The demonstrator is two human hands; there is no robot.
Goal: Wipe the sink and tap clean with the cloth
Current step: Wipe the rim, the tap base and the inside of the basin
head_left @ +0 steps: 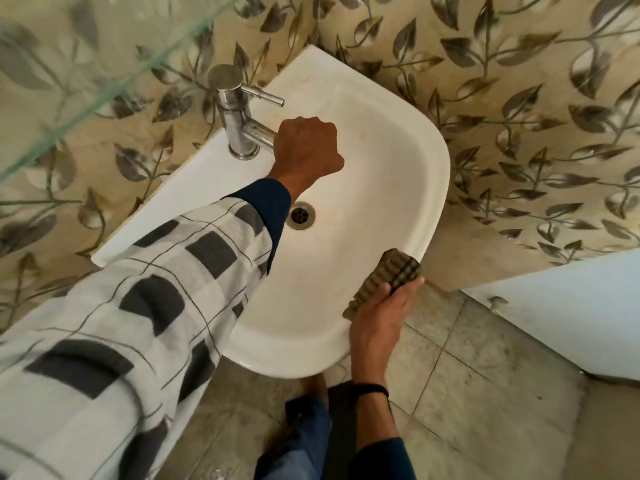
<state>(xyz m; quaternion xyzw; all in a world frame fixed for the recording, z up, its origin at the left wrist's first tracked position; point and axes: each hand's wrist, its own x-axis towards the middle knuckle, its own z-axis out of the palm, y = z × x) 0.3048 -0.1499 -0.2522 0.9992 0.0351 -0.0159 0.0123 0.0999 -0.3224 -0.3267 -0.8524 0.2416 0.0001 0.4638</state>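
A white ceramic sink (pixel 433 188) is fixed in a corner of the wall, with a metal drain (pixel 300 215) in its bowl. A chrome tap (pixel 235 109) stands on its back left ledge. My left hand (pixel 306 147) is curled in a fist over the end of the tap's spout, which disappears under it. My right hand (pixel 377 320) grips a ribbed olive-brown cloth (pixel 388 275) against the sink's front right rim. The sink's left front edge is hidden by my checked sleeve.
A glass shelf (pixel 104 81) juts out above the tap at the upper left. A white fixture (pixel 571 313) stands close to the sink on the right. Grey floor tiles (pixel 485 393) lie below, and leaf-patterned tiles cover the walls.
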